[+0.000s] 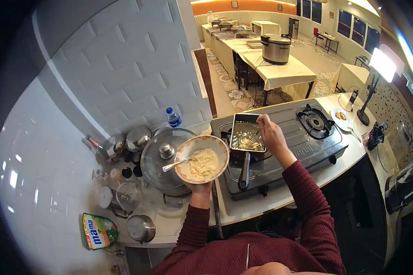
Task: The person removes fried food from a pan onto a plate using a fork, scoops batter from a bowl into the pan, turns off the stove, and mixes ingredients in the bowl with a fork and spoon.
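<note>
We've got our left hand (201, 188) under the bowl (224, 158), creamy mix (204, 161) and a spoon (175, 165) inside; it's mostly hidden there, so we can't tell how that grip sits. Our right hand (273, 136) is pinching a thin utensil (257, 137), fork-ish, at the rectangular pan (246, 118) on the stove (289, 130), pale bits (247, 143) inside.

"Where's the right hand (274, 137)?"

"Above the stove (287, 120), fingers curled closed, the right arm (309, 197) stretched forward across its front edge."

"And the left hand (201, 187)?"

"Just left of the stove, fingers mostly hidden, wrist bare, left arm (191, 231) reaching forward."
</note>
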Demonstrator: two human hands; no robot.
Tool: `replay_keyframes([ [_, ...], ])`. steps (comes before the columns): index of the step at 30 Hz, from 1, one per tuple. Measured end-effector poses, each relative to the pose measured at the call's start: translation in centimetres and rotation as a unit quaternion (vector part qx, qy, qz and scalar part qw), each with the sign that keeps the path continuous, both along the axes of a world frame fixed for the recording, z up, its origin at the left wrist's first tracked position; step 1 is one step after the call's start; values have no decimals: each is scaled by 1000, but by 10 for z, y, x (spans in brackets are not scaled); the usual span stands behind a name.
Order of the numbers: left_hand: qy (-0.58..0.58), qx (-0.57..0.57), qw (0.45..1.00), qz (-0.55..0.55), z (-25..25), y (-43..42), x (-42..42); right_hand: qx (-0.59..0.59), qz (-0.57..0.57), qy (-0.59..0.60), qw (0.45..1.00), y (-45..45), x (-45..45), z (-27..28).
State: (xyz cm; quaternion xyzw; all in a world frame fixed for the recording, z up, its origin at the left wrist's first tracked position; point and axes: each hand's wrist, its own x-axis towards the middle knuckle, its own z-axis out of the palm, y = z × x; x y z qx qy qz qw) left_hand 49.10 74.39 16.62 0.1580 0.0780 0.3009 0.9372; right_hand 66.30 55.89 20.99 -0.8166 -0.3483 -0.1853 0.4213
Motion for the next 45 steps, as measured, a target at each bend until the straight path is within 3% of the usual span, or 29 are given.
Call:
replay_keyframes([
  [5, -43, -22, 998, -27, -1, 3, -1, -2, 11, -2, 1000, 6, -2, 4],
  [11, 4, -33, 999, 8, -10, 4, 0, -38, 7, -9, 999, 15, -9, -6],
  [23, -22, -25, 999, -19, -6, 4, -3, -31, 63, -70, 995, 5, -18, 7],
  [26, -30, 76, 997, 16, -5, 4, -4, -39, 67, -65, 995, -1, -13, 7],
  [32, -37, -18, 999, -31, -2, 7, -1, -27, 73, -46, 996, 1, -17, 2],
  [45, -6, -18, 1000, -14, -10, 6, -2, -20, 36, -14, 999, -7, -11, -3],
])
